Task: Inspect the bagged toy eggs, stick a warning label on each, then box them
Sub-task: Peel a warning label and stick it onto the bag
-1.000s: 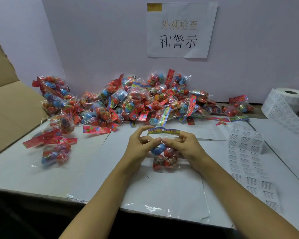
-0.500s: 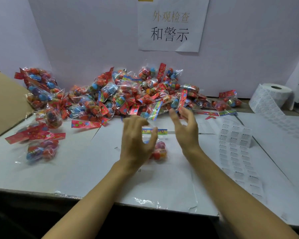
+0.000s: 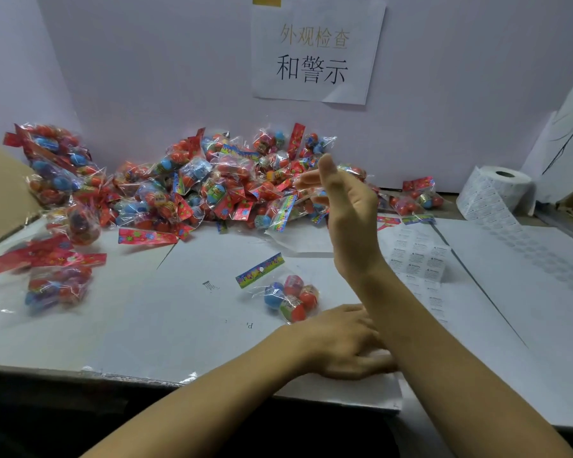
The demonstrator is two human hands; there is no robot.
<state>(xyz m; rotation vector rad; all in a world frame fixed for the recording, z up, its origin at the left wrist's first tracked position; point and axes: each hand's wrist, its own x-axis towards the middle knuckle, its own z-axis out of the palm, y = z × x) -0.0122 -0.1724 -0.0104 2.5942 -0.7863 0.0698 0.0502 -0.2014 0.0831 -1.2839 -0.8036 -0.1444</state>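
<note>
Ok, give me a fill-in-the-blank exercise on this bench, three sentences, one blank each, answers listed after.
1. The single bag of toy eggs in front of the person lies on the table, held by ____ hand.
2. The right hand is raised in front of the ____ of bagged eggs.
3. The roll of labels stands at the far ____ of the table.

Missing words: neither; pile; right

One cam only, head-worn, so no 2nd view to overlap. Looks fwd and down over the table [image 3: 80, 338] from the near edge, facing the back wall [image 3: 153, 71] w/ its paper sign [image 3: 315, 51]. Close in: forearms enter from bottom. Wide-angle, edges bend.
</note>
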